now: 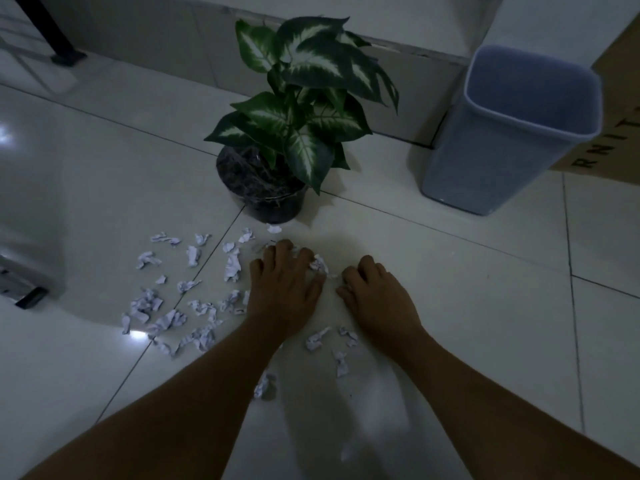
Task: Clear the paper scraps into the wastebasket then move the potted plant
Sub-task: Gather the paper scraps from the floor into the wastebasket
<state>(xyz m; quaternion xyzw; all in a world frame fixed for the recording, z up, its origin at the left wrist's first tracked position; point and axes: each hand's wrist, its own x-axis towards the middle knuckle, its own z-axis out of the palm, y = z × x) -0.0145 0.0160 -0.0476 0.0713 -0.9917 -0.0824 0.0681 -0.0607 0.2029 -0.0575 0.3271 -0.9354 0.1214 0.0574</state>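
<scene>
Crumpled white paper scraps [166, 317] lie scattered over the tiled floor, mostly to the left of my hands, with a few [317, 341] between my wrists. My left hand [285, 285] rests palm down on the floor with fingers curled over some scraps [320, 265]. My right hand [377, 296] lies beside it, fingers curled at the floor; whether it grips any paper is hidden. A potted plant [273, 188] with green and white leaves stands just beyond my hands. A blue-grey wastebasket [498, 150] stands to the far right, open at the top.
A low wall ledge [398, 50] runs behind the plant and bin. A cardboard box [613, 140] stands at the right edge behind the wastebasket. A dark furniture leg [62, 53] is at the top left, and a grey object [24, 285] juts in at the left.
</scene>
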